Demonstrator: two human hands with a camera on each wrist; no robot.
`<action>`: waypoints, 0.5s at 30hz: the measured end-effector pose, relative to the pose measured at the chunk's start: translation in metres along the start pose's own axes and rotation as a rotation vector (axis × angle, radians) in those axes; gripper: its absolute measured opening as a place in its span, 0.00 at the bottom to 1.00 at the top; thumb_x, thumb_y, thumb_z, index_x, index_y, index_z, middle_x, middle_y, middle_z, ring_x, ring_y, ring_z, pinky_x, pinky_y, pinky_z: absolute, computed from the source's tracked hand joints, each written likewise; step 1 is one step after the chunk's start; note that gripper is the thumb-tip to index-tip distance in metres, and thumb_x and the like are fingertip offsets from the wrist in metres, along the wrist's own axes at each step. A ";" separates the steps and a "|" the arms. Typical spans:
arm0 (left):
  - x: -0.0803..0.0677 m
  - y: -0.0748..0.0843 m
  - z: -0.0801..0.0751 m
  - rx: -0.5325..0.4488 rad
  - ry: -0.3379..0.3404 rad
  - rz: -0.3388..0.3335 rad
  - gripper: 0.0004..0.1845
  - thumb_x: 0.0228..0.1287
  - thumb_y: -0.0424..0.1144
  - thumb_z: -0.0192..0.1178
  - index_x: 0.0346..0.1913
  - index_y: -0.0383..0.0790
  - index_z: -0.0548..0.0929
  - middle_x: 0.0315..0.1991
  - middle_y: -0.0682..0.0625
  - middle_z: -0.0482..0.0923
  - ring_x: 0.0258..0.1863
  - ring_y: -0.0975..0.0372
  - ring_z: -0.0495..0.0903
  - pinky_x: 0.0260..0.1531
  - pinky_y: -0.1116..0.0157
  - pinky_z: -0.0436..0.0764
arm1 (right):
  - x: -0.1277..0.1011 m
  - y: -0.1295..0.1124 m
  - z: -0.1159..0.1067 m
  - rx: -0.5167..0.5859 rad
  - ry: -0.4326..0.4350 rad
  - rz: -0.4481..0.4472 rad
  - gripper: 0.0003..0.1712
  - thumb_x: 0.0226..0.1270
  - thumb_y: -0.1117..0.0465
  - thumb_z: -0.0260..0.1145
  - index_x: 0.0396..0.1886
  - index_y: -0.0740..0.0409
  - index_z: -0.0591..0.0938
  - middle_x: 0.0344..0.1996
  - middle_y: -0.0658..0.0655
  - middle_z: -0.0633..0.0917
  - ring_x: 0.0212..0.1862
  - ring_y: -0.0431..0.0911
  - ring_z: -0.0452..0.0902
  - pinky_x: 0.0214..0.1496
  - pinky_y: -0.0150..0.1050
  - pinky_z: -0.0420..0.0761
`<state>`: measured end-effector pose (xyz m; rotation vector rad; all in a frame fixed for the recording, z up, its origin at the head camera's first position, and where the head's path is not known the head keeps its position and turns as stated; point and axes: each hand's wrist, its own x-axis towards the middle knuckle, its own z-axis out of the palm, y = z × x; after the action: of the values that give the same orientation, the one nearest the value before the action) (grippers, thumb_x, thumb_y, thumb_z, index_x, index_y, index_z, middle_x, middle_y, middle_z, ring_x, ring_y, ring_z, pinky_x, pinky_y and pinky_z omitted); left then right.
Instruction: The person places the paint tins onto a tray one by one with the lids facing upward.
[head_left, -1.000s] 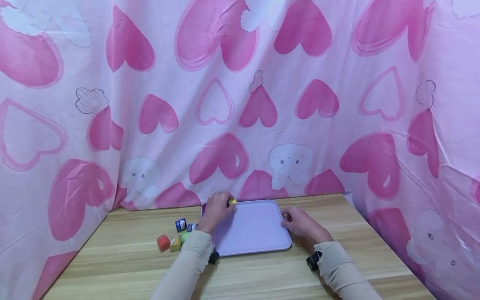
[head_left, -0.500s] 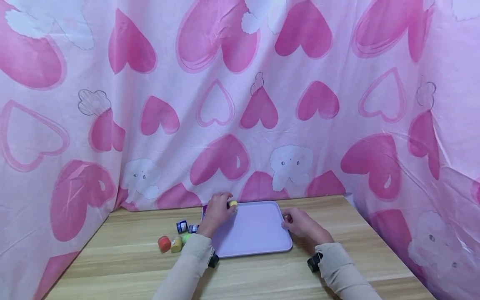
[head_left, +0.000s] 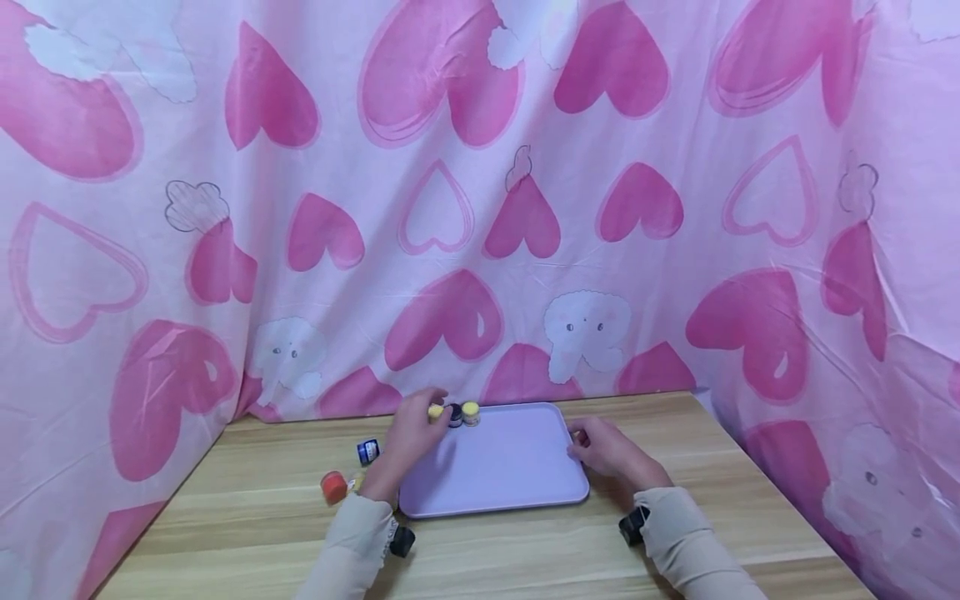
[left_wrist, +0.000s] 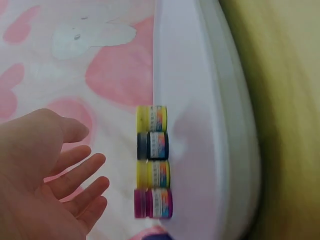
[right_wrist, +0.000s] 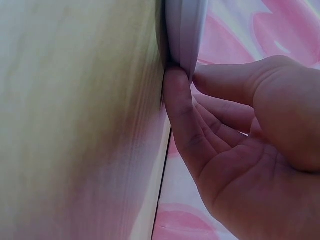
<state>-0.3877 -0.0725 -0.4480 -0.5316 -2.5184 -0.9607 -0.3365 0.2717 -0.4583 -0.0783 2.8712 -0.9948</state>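
Four small paint jars stand in a row along the far edge of the lilac tray [head_left: 510,467], at its left end. In the left wrist view they are a yellow jar [left_wrist: 151,119], a black jar [left_wrist: 152,145], another yellow jar [left_wrist: 153,174] and a magenta jar [left_wrist: 153,203]. My left hand [head_left: 412,429] hovers beside this row with loosely spread fingers, holding nothing, and hides the magenta jar from the head view. At the tray's right side, my right hand [head_left: 609,448] pinches the rim between thumb and index finger [right_wrist: 178,95].
Left of the tray, a blue jar [head_left: 368,452] and a red jar [head_left: 333,487] lie on the wooden table [head_left: 262,533]. A yellowish jar [head_left: 356,481] there is partly covered by my left arm. A pink heart-patterned curtain [head_left: 442,325] borders the table's back and sides.
My left hand has let go of the yellow jar at the row's right end and moved left, uncovering the black and second yellow jars. My right hand stays at the tray rim.
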 end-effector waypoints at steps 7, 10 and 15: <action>-0.013 -0.012 -0.024 -0.010 -0.012 -0.057 0.14 0.71 0.33 0.69 0.57 0.33 0.88 0.49 0.40 0.91 0.48 0.49 0.89 0.54 0.50 0.90 | 0.001 0.001 -0.001 -0.012 -0.005 0.011 0.25 0.76 0.67 0.69 0.71 0.63 0.81 0.39 0.55 0.85 0.41 0.48 0.78 0.43 0.39 0.84; -0.019 -0.019 -0.033 -0.004 -0.018 -0.092 0.13 0.72 0.34 0.69 0.56 0.36 0.89 0.50 0.43 0.91 0.54 0.49 0.89 0.59 0.49 0.88 | 0.001 0.001 -0.001 -0.018 -0.004 0.015 0.25 0.76 0.67 0.69 0.71 0.63 0.81 0.40 0.54 0.85 0.41 0.48 0.78 0.44 0.39 0.85; -0.029 -0.030 -0.047 -0.038 -0.030 -0.120 0.12 0.73 0.33 0.68 0.56 0.37 0.89 0.51 0.44 0.91 0.57 0.49 0.88 0.63 0.47 0.87 | 0.000 -0.001 0.001 -0.022 0.002 0.000 0.24 0.76 0.66 0.70 0.70 0.63 0.82 0.40 0.54 0.85 0.42 0.48 0.78 0.45 0.40 0.85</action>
<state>-0.3673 -0.1317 -0.4462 -0.4124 -2.5881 -1.0526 -0.3365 0.2706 -0.4582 -0.0788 2.8842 -0.9641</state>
